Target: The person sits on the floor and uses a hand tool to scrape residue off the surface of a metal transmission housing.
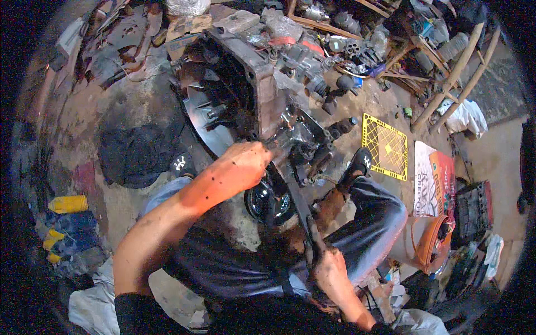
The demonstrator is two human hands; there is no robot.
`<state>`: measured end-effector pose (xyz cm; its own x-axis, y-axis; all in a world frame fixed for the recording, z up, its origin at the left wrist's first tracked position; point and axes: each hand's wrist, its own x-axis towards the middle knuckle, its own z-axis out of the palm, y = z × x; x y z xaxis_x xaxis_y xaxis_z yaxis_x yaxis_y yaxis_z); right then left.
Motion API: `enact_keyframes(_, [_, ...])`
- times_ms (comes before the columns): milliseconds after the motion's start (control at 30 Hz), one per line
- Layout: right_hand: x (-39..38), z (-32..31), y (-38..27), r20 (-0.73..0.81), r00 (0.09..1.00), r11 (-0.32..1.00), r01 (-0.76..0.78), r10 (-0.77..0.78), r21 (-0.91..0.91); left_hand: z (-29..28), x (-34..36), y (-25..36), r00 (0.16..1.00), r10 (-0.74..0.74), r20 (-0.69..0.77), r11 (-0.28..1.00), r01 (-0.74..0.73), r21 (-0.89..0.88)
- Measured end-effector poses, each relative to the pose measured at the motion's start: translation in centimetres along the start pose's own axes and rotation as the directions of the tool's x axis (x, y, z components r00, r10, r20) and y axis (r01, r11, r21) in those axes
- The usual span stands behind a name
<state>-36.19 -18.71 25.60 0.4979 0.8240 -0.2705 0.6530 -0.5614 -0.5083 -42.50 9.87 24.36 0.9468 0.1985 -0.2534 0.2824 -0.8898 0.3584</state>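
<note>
A large greasy engine or gearbox casing (267,92) stands in front of me between my feet, with a wide dark opening on its left side. A long dark metal bar (301,206) slants from the casing down toward my lap. My right hand (330,269) is wrapped round its lower end. At the bar's upper end my left hand (245,159) is closed against the casing, its fingertips mostly hidden. What the bar's tip bears on is covered by that hand. Under the bar sits a shiny black round pan (258,206).
A yellow plastic grate (385,147) lies right of my foot. Beyond the casing are several metal parts (304,70) and a wooden frame (452,84). An orange bucket (430,243) stands at right, yellow-capped bottles (68,204) at left, dark cloth (137,151) on the floor.
</note>
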Motion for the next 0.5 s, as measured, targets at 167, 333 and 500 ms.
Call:
enact_keyframes(167, [3.2, 0.4, 1.0, -0.095, 0.984, 0.988, 0.152, -0.153, -0.021, -0.2, -0.4, -0.7, 0.998, 0.056, -0.040, 0.998, -0.057, -0.024])
enact_keyframes(333, [0.5, -1.4, -0.4, 0.066, 0.997, 0.994, -0.034, 0.027, 0.107, 0.1, -0.8, -0.6, 0.994, 0.056, -0.089, 0.998, -0.059, -0.030])
enact_keyframes(500, [-0.4, -2.7, -0.3, 0.075, 0.996, 0.999, 0.047, -0.048, 0.007, -0.3, 0.4, -0.8, 0.997, 0.027, 0.067, 1.000, -0.028, 0.011])
